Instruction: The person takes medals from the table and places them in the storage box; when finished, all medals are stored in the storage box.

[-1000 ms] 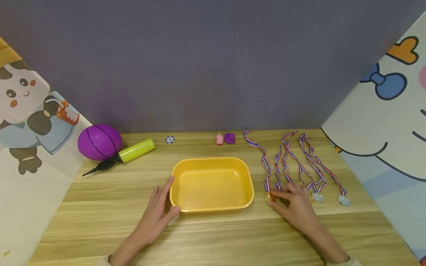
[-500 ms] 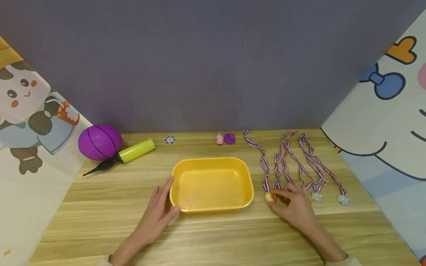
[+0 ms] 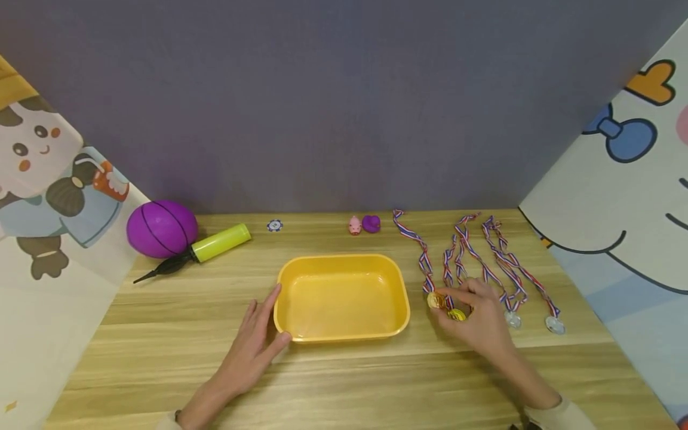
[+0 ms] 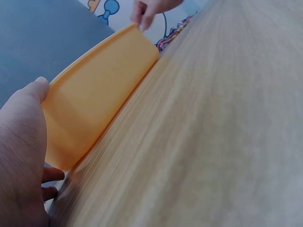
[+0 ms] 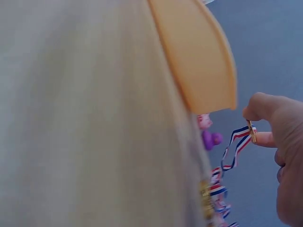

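My right hand (image 3: 481, 322) pinches a gold medal (image 3: 434, 300) between thumb and finger, just right of the yellow basin (image 3: 341, 304). In the right wrist view the medal (image 5: 251, 131) is raised off the table, its striped ribbon (image 5: 229, 158) trailing down. Another gold medal (image 3: 457, 315) lies below that hand. To its right are two silver medals (image 3: 513, 319) with ribbons stretched toward the back. My left hand (image 3: 249, 352) rests against the basin's left side, its fingers extended. The left wrist view shows its thumb (image 4: 38, 87) touching the basin rim (image 4: 90, 52).
A purple ball (image 3: 161, 229) and a yellow-green hand pump (image 3: 220, 243) lie at the back left. Along the back are a poker chip (image 3: 275, 226), a pink pig toy (image 3: 355, 225) and a purple duck toy (image 3: 371, 224). A grey wall (image 3: 344, 119) borders the table's back.
My right hand has lifted the gold medal up from the table and slightly toward the back, uncovering another gold medal. My left hand and the basin have stayed in place.
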`<state>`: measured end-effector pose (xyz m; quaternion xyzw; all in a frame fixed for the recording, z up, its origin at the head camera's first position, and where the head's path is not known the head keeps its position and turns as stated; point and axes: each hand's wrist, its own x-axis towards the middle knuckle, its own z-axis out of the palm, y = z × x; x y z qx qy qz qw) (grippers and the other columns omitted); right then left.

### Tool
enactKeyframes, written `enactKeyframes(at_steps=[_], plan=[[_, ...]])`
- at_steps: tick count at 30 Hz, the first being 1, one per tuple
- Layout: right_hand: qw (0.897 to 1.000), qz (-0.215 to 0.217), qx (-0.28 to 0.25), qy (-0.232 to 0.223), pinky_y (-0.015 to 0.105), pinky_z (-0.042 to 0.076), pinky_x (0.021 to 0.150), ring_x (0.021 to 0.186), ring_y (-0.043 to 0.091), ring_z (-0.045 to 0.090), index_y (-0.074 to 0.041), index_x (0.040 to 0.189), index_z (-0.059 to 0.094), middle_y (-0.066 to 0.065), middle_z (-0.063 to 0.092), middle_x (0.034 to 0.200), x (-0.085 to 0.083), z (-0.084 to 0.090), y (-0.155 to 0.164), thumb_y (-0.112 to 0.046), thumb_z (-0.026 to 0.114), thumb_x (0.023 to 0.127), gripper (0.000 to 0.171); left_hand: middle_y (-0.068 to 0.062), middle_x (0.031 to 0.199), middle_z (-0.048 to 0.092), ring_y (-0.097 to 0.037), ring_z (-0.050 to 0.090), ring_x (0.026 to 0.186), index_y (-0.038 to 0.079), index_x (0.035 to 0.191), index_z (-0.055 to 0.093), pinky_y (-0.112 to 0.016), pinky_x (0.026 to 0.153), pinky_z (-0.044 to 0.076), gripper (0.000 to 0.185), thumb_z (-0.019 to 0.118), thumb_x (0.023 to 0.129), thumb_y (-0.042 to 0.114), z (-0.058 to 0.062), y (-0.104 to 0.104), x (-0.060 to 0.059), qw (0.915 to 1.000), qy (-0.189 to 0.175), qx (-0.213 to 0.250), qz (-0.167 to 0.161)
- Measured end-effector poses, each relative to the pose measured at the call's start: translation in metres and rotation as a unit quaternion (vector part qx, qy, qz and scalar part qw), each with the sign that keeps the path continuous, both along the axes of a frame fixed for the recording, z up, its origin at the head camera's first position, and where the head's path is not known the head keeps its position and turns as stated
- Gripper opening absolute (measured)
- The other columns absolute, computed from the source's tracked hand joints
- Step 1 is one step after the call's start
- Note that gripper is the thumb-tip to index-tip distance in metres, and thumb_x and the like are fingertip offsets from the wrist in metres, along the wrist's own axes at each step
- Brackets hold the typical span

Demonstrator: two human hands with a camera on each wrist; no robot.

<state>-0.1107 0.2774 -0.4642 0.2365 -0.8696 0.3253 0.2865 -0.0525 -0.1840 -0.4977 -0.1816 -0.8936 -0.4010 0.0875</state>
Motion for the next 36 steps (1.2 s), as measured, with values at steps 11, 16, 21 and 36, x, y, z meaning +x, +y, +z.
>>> enactKeyframes(at_steps=[11,16,21,36], plan=[[0.999,-0.011,-0.043,0.024,0.034,0.023,0.081,0.079,0.014,0.035,-0.002,0.100,0.089,-0.003,0.042,0.075,-0.029,0.050,-0.006,-0.014,0.089,0.072,0.031,-0.020,0.175,0.040,-0.046,0.041,0.159,0.022,0.180,0.015,-0.052,0.140,0.001,0.087,0.067,0.110,0.025,0.000,0.000,0.000,1.0000,0.006,0.002,-0.004],[0.997,-0.010,-0.067,0.033,0.033,0.021,0.080,0.077,0.014,0.033,-0.001,0.101,0.089,0.000,0.041,0.074,-0.041,0.069,-0.008,-0.013,0.089,0.075,0.029,-0.019,0.175,0.040,-0.046,0.041,0.158,0.021,0.180,0.016,-0.050,0.140,0.001,0.087,0.067,0.110,0.026,0.000,0.000,0.000,0.9999,0.009,0.003,-0.005],[0.997,-0.023,-0.069,0.035,0.034,0.023,0.082,0.076,0.012,0.033,0.000,0.102,0.088,0.001,0.042,0.075,-0.052,0.088,-0.011,-0.012,0.089,0.078,0.027,-0.019,0.175,0.041,-0.046,0.042,0.158,0.022,0.180,0.016,-0.053,0.140,0.002,0.087,0.067,0.110,0.026,-0.001,0.000,0.000,0.9999,0.010,0.002,-0.003],[0.996,-0.051,-0.076,-0.005,0.041,0.019,0.087,0.077,0.019,0.033,-0.002,0.107,0.089,0.003,0.039,0.075,-0.076,0.131,-0.025,-0.013,0.089,0.083,0.026,-0.021,0.173,0.044,-0.045,0.044,0.157,0.022,0.180,0.017,-0.046,0.140,0.003,0.095,0.073,0.106,0.040,-0.002,0.000,-0.001,0.9998,0.016,-0.010,0.009]])
